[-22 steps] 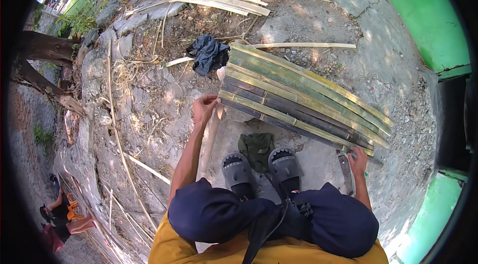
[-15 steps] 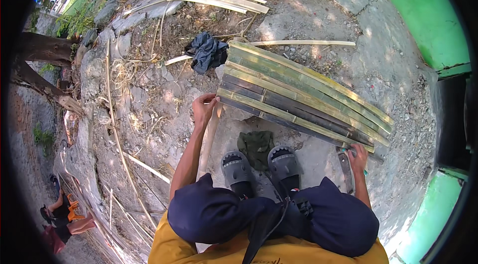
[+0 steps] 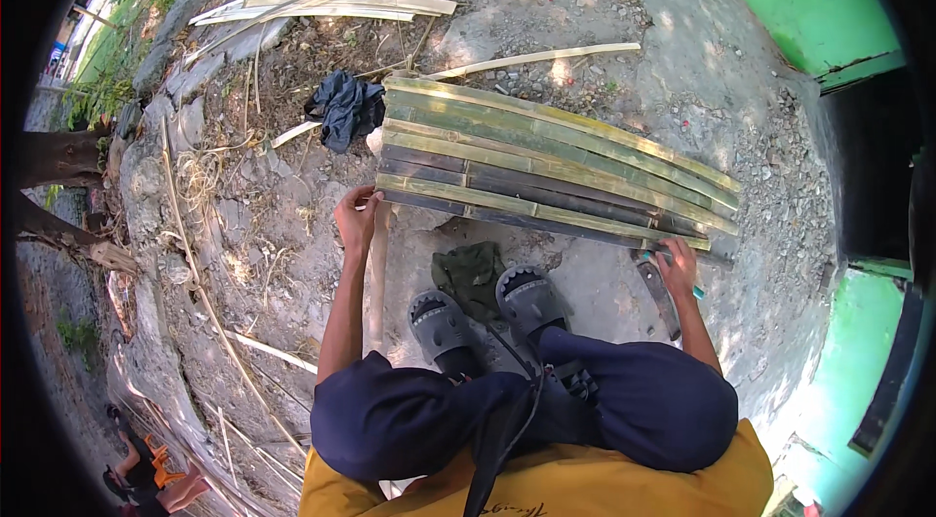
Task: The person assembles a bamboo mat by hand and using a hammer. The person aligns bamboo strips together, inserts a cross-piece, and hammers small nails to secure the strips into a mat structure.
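Several split bamboo strips (image 3: 546,161), some green-yellow and some dark, lie side by side as a slatted panel in front of me. My left hand (image 3: 358,215) pinches the left end of the nearest dark bamboo strip (image 3: 468,212). Near that strip's right end, my right hand (image 3: 678,266) is closed with its fingertips on the edge; the hidden fingers make its grip hard to see fully. A long dark blade (image 3: 657,298) lies on the ground beside the right hand. Something small and teal (image 3: 698,292) shows at that hand's outer side.
A crumpled dark cloth (image 3: 346,111) lies off the panel's far left corner. Pale split strips (image 3: 351,2) are piled farther off. Between my sandals (image 3: 444,322) and the panel is a dark green cloth (image 3: 468,275). A green wall (image 3: 799,0) stands right; another person (image 3: 146,463) sits far left.
The whole scene has shifted left and turned slightly anticlockwise in the view. Both hands stay at the two ends of the nearest strip.
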{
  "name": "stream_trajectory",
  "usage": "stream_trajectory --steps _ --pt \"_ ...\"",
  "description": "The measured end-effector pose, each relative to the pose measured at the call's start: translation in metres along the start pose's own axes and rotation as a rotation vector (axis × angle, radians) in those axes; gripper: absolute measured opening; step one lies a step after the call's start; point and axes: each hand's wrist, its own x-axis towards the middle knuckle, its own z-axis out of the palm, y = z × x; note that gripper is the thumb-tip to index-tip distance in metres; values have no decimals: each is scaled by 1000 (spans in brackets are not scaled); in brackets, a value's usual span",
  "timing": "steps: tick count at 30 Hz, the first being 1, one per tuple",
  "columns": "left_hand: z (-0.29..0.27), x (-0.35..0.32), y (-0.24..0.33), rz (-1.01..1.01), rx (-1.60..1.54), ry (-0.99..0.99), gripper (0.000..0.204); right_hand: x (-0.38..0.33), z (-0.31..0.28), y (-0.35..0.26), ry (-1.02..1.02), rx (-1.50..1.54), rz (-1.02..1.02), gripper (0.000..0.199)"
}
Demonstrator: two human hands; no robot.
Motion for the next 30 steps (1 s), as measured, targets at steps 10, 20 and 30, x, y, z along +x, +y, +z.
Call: stream_trajectory --steps 10,20,30 --pt "11 -7 14 137 23 51 29 22 -1 -69 -3 82 -1 66" --pt "8 -7 7 140 17 54 32 50 40 -178 -200 92 -242 79" --pt "7 -2 -6 168 45 62 31 48 59 -172 -261 -114 -311 94"
